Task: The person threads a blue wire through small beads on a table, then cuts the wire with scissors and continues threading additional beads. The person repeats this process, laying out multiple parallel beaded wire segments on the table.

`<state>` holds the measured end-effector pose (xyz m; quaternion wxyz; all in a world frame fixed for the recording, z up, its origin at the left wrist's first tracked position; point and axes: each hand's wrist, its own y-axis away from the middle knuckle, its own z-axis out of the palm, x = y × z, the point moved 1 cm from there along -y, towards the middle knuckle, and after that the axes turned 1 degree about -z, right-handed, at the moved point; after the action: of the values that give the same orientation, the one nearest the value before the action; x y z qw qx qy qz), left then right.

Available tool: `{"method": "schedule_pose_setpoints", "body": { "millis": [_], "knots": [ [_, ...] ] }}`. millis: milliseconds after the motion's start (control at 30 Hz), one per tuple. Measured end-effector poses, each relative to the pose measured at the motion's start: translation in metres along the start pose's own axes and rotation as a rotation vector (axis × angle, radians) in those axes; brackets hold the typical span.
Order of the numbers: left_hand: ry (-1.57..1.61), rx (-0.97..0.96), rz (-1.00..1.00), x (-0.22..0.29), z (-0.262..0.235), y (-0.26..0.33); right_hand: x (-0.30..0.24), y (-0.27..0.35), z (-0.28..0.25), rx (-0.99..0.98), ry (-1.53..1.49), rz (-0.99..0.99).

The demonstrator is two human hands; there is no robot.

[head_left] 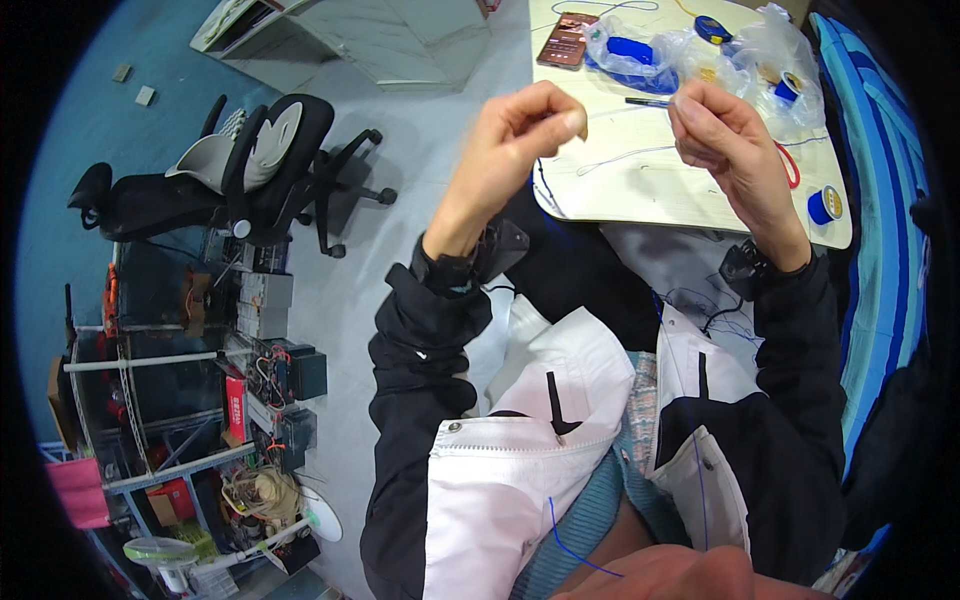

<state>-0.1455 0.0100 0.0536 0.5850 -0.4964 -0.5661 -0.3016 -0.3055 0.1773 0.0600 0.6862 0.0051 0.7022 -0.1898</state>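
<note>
Both of my hands are raised over the near part of a pale table (630, 195). My left hand (525, 130) is closed, thumb against the curled fingers; anything between them is too small to make out. Thumb and fingers of my right hand (728, 140) are pinched together, their contents also hidden. A thin dark pen-like stick (647, 101) shows beside the right fingertips; I cannot tell if it is held or lies on the table. Blue thread (697, 460) hangs down in front of my jacket, and a short blue strand (570, 548) shows near the lower edge.
On the table are a phone (567, 40), a blue-wrapped bundle in a clear bag (630, 50), a tape measure (712, 29), a blue spool (825, 205) and a red loop (791, 165). A striped blue cloth (880, 200) hangs at right. Left stand an office chair (240, 165) and a cluttered rack (170, 370).
</note>
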Motion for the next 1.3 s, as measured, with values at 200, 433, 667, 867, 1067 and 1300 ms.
{"method": "schedule_pose_setpoints", "body": {
  "millis": [200, 433, 667, 867, 1067, 1300],
  "knots": [
    [0.175, -0.047, 0.090, -0.057, 0.083, -0.008, 0.022, 0.048, -0.001, 0.137, -0.124, 0.040],
    [0.017, -0.312, -0.001, -0.079, 0.094, -0.004, 0.032, 0.106, -0.058, 0.280, 0.207, 0.007],
    [-0.294, -0.063, 0.009, -0.088, 0.084, -0.007, 0.060, 0.133, -0.093, 0.377, 0.596, 0.010],
    [-0.426, 0.043, -0.020, -0.099, 0.077, -0.014, 0.076, 0.146, -0.125, 0.472, 0.598, 0.017],
    [-0.587, -0.051, 0.050, -0.115, 0.084, -0.017, 0.095, 0.145, -0.140, 0.468, 0.831, 0.062],
    [-0.630, -0.065, -0.066, -0.132, 0.100, -0.021, 0.111, 0.152, -0.156, 0.470, 0.793, 0.122]
  ]
}}
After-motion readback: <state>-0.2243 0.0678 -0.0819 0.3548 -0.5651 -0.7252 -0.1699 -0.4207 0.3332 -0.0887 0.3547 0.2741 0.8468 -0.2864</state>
